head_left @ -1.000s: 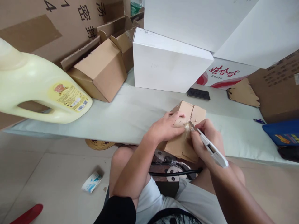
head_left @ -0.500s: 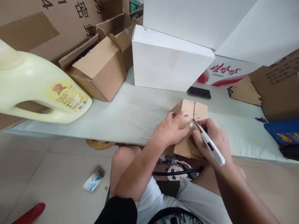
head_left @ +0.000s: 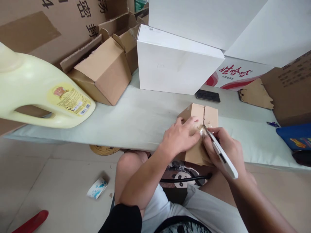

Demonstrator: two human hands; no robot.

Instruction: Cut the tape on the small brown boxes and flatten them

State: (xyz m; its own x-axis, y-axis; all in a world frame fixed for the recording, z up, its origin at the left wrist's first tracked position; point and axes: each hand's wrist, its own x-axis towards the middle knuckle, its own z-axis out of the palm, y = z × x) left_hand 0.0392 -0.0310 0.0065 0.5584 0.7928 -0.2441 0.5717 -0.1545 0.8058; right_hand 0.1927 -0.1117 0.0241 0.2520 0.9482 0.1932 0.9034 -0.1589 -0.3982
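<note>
A small cardboard box (head_left: 211,115) sits at the near edge of the cloth-covered surface, a seam running along its top. My left hand (head_left: 178,137) steadies it from the left, fingers bent over its top and thumb stretched towards the seam. Closed in my right hand (head_left: 232,150) is a white utility knife (head_left: 224,158), its blade tip at the seam close to my left thumb. Crumpled clear tape (head_left: 200,130) shows beside the blade. How deep the tip goes is hard to make out.
A pale yellow jug (head_left: 31,81) and an open cardboard box (head_left: 102,71) stand left. A white box (head_left: 178,61) rises behind, with a black phone (head_left: 207,95) before it. On the right lie a torn cardboard piece (head_left: 256,94) and a blue pouch (head_left: 295,136).
Both hands, the knife and the cardboard box have shifted slightly right in the view. The blade stays at the seam, and both hands keep their hold.
</note>
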